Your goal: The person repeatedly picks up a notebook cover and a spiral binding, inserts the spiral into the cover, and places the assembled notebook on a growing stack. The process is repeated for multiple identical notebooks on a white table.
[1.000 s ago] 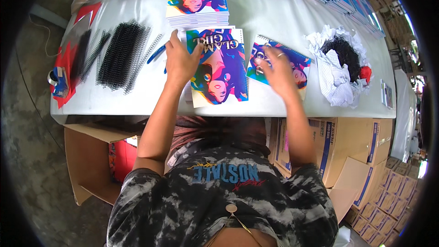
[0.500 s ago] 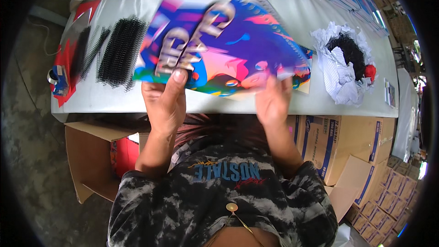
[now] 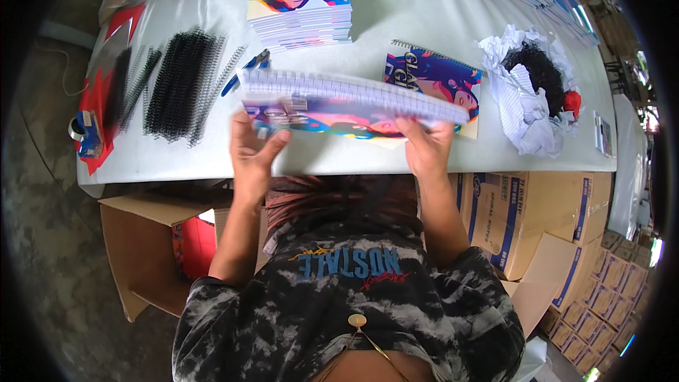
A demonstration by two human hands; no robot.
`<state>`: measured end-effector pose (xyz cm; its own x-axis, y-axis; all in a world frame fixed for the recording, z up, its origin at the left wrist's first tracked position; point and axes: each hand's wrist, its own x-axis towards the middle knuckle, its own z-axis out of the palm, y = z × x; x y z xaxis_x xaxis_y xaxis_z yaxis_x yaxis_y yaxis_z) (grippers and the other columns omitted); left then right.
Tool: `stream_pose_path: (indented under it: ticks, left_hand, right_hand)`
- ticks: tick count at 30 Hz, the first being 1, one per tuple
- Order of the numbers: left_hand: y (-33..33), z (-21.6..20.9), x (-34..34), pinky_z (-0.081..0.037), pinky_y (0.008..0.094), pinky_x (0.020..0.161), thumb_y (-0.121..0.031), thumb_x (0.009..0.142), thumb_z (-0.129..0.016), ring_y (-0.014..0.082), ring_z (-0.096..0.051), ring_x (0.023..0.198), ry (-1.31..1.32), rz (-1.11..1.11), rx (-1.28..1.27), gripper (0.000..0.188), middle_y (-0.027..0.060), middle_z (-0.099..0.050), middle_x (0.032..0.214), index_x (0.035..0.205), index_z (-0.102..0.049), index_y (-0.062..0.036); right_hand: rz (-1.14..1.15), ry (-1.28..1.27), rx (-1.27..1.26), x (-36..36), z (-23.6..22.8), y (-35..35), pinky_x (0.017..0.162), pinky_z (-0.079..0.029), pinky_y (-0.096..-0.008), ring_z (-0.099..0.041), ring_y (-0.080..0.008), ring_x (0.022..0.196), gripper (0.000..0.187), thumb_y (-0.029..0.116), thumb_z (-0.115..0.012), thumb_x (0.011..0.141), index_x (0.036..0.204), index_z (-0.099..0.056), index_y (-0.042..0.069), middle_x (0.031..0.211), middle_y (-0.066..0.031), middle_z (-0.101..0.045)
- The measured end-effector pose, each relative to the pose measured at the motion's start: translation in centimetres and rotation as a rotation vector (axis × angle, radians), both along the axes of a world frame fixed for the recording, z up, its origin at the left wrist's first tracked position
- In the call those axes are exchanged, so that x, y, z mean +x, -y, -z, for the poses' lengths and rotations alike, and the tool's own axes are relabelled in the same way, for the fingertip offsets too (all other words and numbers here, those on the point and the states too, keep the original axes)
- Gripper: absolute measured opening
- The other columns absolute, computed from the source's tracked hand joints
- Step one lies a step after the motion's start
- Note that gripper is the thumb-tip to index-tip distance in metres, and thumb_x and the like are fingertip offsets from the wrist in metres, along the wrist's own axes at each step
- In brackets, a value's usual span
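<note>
Over the near edge of the table, both my hands hold a notebook (image 3: 339, 114) with a colourful illustrated cover. It is tipped so that its long edge with a row of holes or coil loops faces up; motion blur hides which. My left hand (image 3: 254, 152) is at the left end, thumb by the cover. My right hand (image 3: 428, 148) grips the right end, its thumb on the cover. Behind it on the right lies another spiral notebook (image 3: 460, 85) with a similar cover. A blue-handled tool (image 3: 247, 71), perhaps pliers, lies beyond the left end, partly hidden.
Black spiral coils (image 3: 180, 88) lie in a bundle at left, beside red sheets (image 3: 105, 110) and a tape roll (image 3: 83, 129). A notebook stack (image 3: 300, 28) stands at the back. Crumpled paper (image 3: 520, 117) holds black scraps (image 3: 537, 81) at right. Cardboard boxes (image 3: 541, 209) sit below the table.
The notebook has come down and tilted from cover-facing to edge-up. The stack behind and the blue-handled tool have come into view. Both hands stay at its ends.
</note>
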<state>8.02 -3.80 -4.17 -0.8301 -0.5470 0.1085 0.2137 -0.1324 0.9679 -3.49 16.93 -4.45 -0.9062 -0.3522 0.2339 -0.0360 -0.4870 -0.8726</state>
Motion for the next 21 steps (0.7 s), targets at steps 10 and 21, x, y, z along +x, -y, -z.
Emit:
stream_pose_path:
  ticks: [10, 21]
  left_hand:
    - [2.3, 2.0, -0.5, -0.043, 0.0318, 0.084, 0.01, 0.071, -0.056, 0.0184, -0.055, 0.093, 0.231, 0.159, -0.284, 0.04, 0.0089, -0.056, 0.101, 0.109, -0.05, -0.0009]
    - [15.2, 3.1, -3.7, -0.047, 0.0413, 0.071, -0.039, 0.087, -0.05, 0.0297, -0.059, 0.088, 0.888, -0.423, -1.463, 0.035, 0.009, -0.062, 0.092, 0.108, -0.06, -0.0123]
  right_hand:
    - [-0.168, -0.021, 0.104, 0.5, -1.0, 0.3, 0.073, -0.047, -0.0234, -0.058, -0.0093, 0.081, 0.02, 0.002, -0.069, 0.076, 0.094, -0.06, 0.001, 0.091, -0.0044, -0.064]
    - [-0.226, -0.298, 0.321, 0.7, 0.3, 1.1, 0.071, -0.049, -0.0248, -0.062, -0.0126, 0.08, 0.021, -0.001, -0.065, 0.079, 0.1, -0.064, -0.003, 0.094, -0.0097, -0.067]
